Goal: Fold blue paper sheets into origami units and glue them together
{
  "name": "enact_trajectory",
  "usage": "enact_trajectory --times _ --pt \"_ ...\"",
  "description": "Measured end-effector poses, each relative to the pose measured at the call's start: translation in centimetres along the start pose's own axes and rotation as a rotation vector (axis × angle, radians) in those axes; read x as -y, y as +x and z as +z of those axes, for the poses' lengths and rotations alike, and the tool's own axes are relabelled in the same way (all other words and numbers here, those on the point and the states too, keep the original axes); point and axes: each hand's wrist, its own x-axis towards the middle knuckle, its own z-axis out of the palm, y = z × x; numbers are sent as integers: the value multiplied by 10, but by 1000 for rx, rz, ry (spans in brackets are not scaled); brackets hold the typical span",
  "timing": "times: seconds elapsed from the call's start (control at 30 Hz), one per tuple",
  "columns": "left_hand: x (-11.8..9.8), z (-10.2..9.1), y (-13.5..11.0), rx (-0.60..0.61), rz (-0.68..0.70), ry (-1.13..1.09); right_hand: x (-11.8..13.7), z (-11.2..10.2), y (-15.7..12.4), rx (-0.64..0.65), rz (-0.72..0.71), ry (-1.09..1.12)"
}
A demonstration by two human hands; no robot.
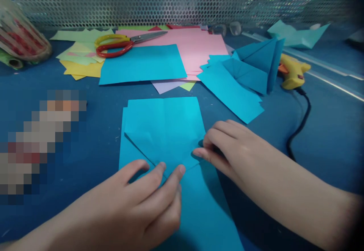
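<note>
A blue sheet of paper [167,126] with its lower corners folded to a point lies on top of a larger blue sheet [199,205]. My left hand [153,201] rests on the folded paper's lower point, fingers apart and fingertips pressing it down. At the right edge of that folded paper, my right hand [227,145] is closed, thumb and fingers pinching its right corner. Its other fingers are curled under. A vertical crease runs faintly down the middle of the folded paper.
Red-and-yellow scissors [115,48] lie on blue and pink paper [204,48] behind. Folded blue pieces [256,65] stand at back right beside a yellow glue gun [295,71] with a black cord. A jar [25,31] stands far left; a perforated metal panel [170,0] closes off the back.
</note>
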Motion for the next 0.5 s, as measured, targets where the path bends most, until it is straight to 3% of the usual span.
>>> enact_trajectory --times 0.5 --pt "-3 1 0 18 -10 15 0 -3 1 10 28 75"
